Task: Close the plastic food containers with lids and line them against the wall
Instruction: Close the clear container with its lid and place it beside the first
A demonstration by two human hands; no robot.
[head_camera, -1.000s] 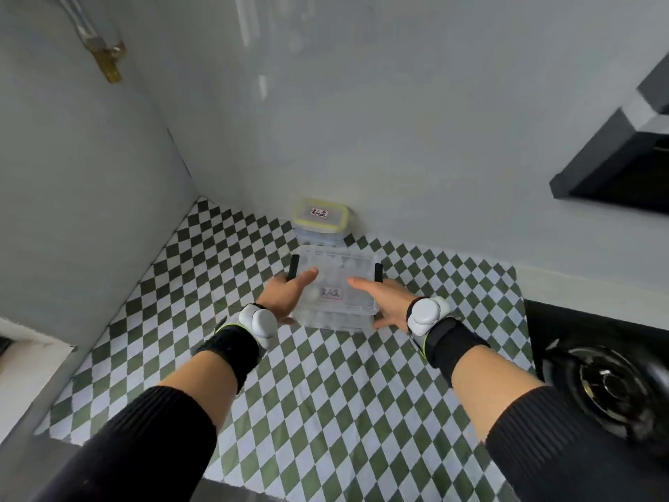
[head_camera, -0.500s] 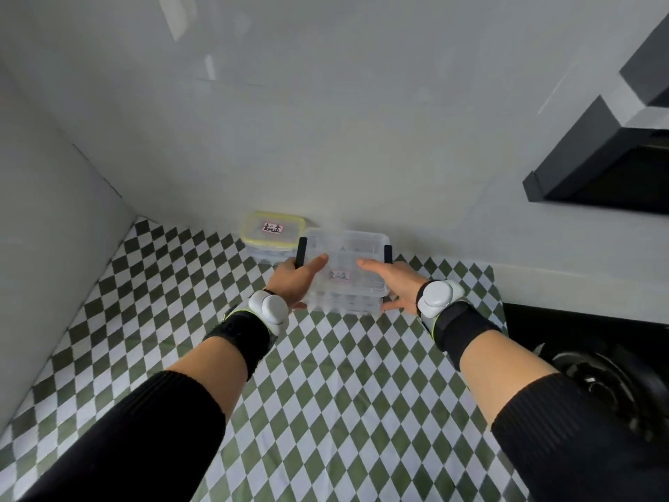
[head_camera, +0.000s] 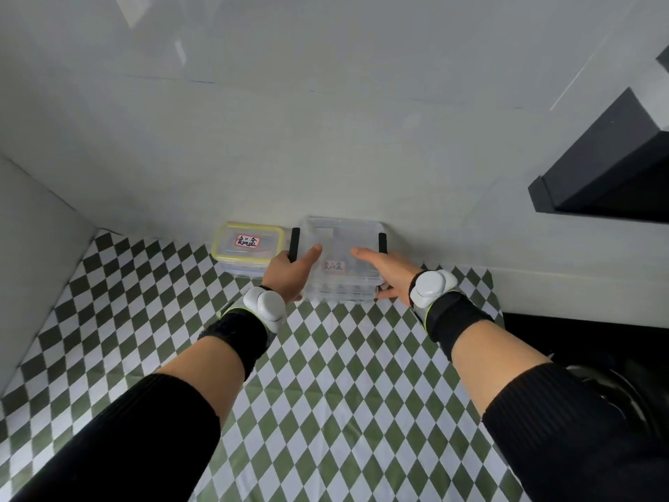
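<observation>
A clear plastic container (head_camera: 342, 240) with a clear lid and black side clips stands against the back wall, a small label on its top. My left hand (head_camera: 291, 273) grips its left side, thumb on the lid. Gripping the right side is my right hand (head_camera: 389, 271), thumb lying over the lid. Just left of it, touching or nearly touching, sits a smaller container with a yellow-rimmed lid (head_camera: 248, 248) and a red-edged label, also at the wall.
The counter wears a green-and-white diamond cloth (head_camera: 325, 375). A side wall (head_camera: 32, 255) closes the left. A black stove burner (head_camera: 615, 393) lies at the right, with a dark range hood (head_camera: 601, 168) above it.
Both hands have pushed the clear container away from me to the back wall, so it now stands beside the yellow-lidded one instead of in front of it.
</observation>
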